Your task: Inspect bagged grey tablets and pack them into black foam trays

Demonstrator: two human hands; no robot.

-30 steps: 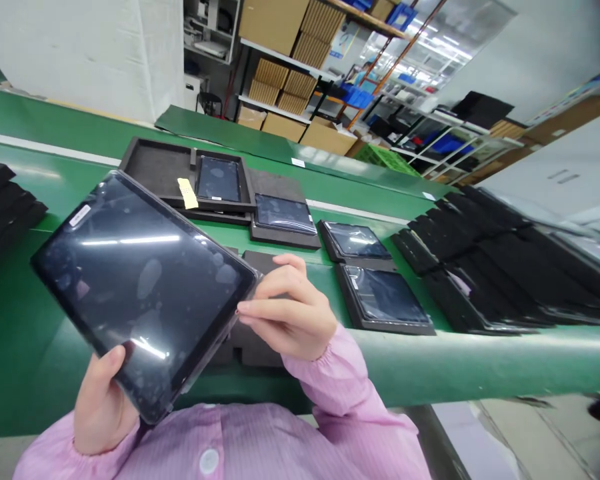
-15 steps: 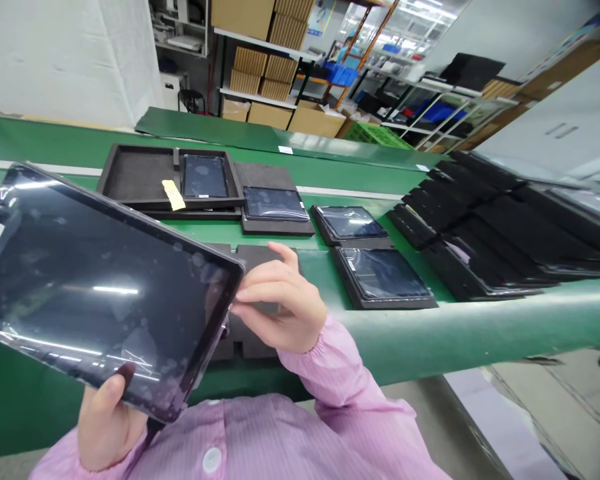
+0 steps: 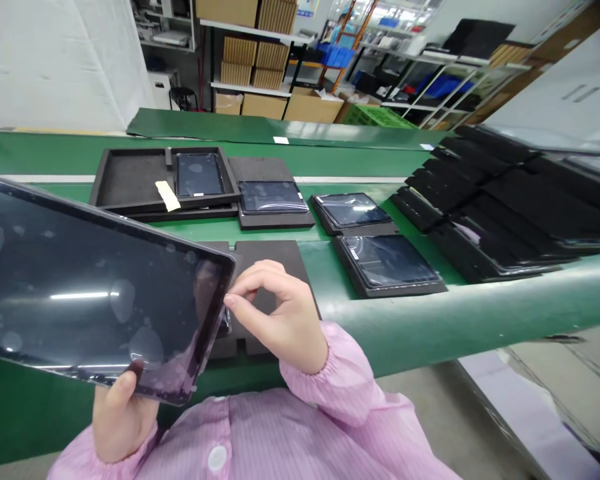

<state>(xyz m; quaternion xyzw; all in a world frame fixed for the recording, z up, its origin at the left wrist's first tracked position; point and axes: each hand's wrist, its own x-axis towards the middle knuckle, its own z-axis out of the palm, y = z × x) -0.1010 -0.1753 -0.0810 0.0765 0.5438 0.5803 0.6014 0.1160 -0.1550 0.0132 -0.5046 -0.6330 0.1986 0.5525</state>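
A large tablet point(image 3: 95, 287) with a dark, glossy, film-covered screen fills the left of the view, tilted, its left end cut off by the frame. My left hand point(image 3: 123, 413) grips its near edge, thumb on the screen and the other fingers hidden beneath. At the right edge of the tablet, my right hand point(image 3: 283, 310) is closed in a pinch. Whether it has the edge itself or the thin clear film there, I cannot make out. Below that hand lies a dark foam block point(image 3: 270, 257), partly covered by the hand and tablet.
Behind the tablet stands a black foam tray point(image 3: 130, 175) with a smaller tablet point(image 3: 199, 175) and a yellow note point(image 3: 168, 195). More tablets point(image 3: 273, 197) rest on foam blocks along the green bench point(image 3: 360, 333). Black stacked trays point(image 3: 510, 200) rise at the right.
The tablet has shifted slightly, its right end a little left and up, and lies flatter in view. My right hand's raised finger has curled in. The view has turned slightly.
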